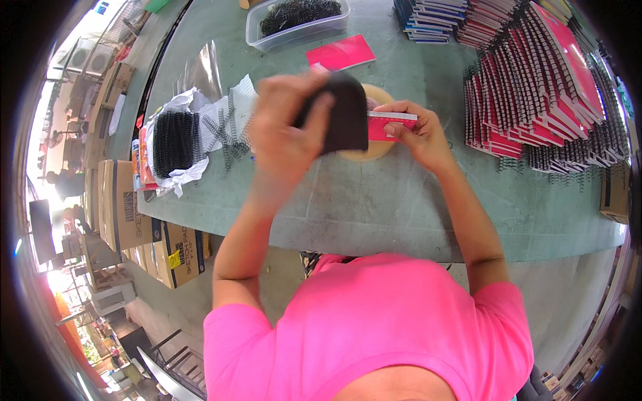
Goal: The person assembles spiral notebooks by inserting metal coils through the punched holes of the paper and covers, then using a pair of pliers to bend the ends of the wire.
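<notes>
My left hand (287, 120), smeared by motion, has its fingers and thumb about a dark, flat pad with a rounded top edge (346, 113). What the pad is made of I cannot tell. In my right hand (425, 137) a small pink notebook (381, 128) is pinched between thumb and fingers, its page edges facing up. The pad overlaps or meets the notebook's left end; whether they touch is unclear. Beneath both lies a round, tan disc-like thing (368, 155), partly hidden. Another pink notebook (342, 52) lies flat farther off.
A clear plastic tub (298, 40) of black coils stands at the back. To the left, black spiral coils (176, 144) lie on white paper, with loose coils (227, 130) beside them. Stacked spiral notebooks (528, 87) crowd the right side. Cardboard boxes (120, 207) stand beyond the table's left edge.
</notes>
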Motion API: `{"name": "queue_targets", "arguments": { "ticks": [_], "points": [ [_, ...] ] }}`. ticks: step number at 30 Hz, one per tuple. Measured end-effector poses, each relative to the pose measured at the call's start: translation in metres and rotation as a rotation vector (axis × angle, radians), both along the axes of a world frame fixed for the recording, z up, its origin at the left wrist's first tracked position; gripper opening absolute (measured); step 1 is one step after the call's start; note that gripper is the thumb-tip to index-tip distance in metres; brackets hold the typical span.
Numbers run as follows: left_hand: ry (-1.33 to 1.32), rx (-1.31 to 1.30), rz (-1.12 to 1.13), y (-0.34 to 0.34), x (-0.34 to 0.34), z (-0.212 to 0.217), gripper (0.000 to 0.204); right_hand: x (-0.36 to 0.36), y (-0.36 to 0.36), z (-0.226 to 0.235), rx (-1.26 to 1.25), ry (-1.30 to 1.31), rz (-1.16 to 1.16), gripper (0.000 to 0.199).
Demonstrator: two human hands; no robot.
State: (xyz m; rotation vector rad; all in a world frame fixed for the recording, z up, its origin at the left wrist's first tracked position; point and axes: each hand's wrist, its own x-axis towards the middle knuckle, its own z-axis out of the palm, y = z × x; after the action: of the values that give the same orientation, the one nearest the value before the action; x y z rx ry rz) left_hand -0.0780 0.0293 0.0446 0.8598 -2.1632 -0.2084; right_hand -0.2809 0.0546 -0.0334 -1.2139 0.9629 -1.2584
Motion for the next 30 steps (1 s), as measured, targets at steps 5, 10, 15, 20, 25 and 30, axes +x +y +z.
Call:
{"name": "queue_targets", "arguments": {
  "ticks": [5,10,15,20,25,30],
  "points": [
    [0.097,-0.062,0.016,-0.005,0.0,-0.001,0.031,-0.002,0.0,0.005,-0.095,0.042,0.015,0.025],
    [-0.201,0.147,-0.111,0.01,0.001,-0.022,0.03,-0.003,0.002,0.002,-0.07,-0.033,0.003,0.024],
    [0.199,0.007,0.088,-0.011,-0.003,-0.006,0.029,-0.007,0.002,0.002,-0.014,0.002,0.035,0.025],
    [0.077,0.02,-0.022,-0.004,-0.011,-0.006,0.028,-0.001,0.007,0.002,-0.098,0.007,0.007,0.028],
    [-0.25,0.165,-0.238,0.019,-0.013,-0.039,0.032,-0.006,0.004,0.012,-0.086,0.144,0.085,0.037],
    [-0.121,0.011,-0.123,0.005,-0.018,-0.016,0.028,-0.01,0.006,0.008,-0.015,0.097,0.113,0.039]
  ]
}}
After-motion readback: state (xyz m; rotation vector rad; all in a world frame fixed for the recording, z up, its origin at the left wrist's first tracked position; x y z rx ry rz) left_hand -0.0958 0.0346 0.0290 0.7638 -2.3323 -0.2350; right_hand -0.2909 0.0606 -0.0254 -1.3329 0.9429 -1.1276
